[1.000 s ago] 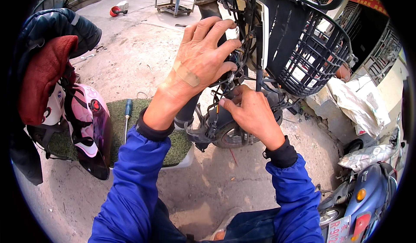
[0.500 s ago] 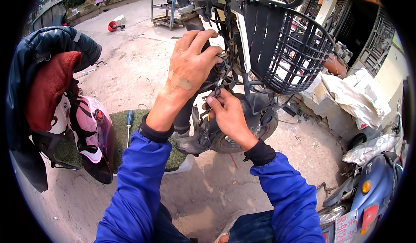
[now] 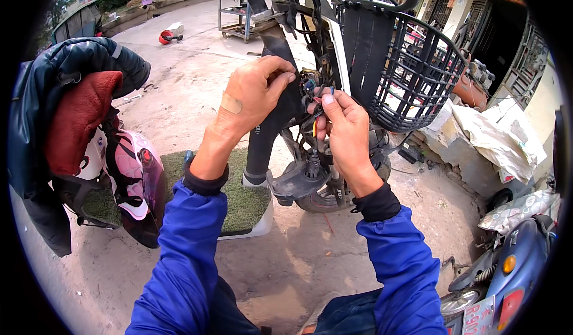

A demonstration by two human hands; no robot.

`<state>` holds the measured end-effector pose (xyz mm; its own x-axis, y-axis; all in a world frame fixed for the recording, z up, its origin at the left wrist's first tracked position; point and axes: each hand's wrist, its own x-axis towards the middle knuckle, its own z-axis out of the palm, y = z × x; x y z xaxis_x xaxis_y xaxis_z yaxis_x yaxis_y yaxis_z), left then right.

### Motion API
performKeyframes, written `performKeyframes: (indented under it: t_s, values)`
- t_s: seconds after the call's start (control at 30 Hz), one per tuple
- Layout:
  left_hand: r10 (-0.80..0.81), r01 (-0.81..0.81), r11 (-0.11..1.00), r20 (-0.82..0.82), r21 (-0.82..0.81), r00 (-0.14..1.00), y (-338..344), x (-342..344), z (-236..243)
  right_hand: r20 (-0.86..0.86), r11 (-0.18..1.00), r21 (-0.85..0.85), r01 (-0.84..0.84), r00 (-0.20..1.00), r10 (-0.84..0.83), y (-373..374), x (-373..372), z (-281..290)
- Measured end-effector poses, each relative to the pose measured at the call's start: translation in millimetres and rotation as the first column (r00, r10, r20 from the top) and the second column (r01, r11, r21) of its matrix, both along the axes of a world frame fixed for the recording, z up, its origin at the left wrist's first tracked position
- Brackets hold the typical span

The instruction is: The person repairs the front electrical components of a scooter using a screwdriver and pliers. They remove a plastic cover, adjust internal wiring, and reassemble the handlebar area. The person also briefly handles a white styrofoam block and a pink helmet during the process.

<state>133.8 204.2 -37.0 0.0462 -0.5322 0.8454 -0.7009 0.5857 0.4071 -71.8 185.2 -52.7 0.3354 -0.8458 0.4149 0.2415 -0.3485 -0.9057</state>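
In front of me stands an electric scooter with its front opened up and a bundle of wires point(image 3: 308, 81) exposed beside the dark steering column point(image 3: 278, 51). My right hand point(image 3: 349, 129) pinches dark wires between thumb and fingers, and a short yellow-and-red wire point(image 3: 314, 127) hangs by its fingertips. Left of the bundle, my left hand point(image 3: 250, 93) is closed, thumb and forefinger brought together. Whatever lies in that pinch, if anything, is too small to make out. A bandage strip point(image 3: 231, 103) is stuck near the left wrist.
A black basket point(image 3: 412, 72) is mounted at the scooter's front. Green matting point(image 3: 239, 206) covers its footboard; a screwdriver handle point(image 3: 188, 156) shows behind my left sleeve. Helmets point(image 3: 132, 180) and a dark jacket point(image 3: 77, 60) are at left. A blue scooter point(image 3: 525, 251) stands lower right.
My left hand has come away from the steering column and closed into a pinch. My right hand has risen to the wire bundle with the wires. The view has shifted slightly.
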Motion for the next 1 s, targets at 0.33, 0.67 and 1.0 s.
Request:
performKeyframes:
  t_s: [0.33, 0.67, 1.0]
  values:
    - [-0.369, 0.400, 0.821, -0.157, 0.407, 0.916, 16.6, -13.5, -23.6, 0.138, 0.992, 0.112, -0.054, 0.990, 0.039, -1.7, 4.8, 3.8]
    - [-0.518, 0.775, 0.590, -0.631, 0.224, 0.577, -6.4, -20.6, -34.2, 0.026, 0.978, 0.206, -0.010, 1.000, 0.004, 15.5, -2.5, -45.0]
    - [-0.433, 0.725, 0.687, -0.777, 0.044, 0.457, -14.6, -45.3, -34.1, 0.027, 0.959, 0.277, 0.058, 0.997, -0.068, 8.9, 6.4, -39.1]
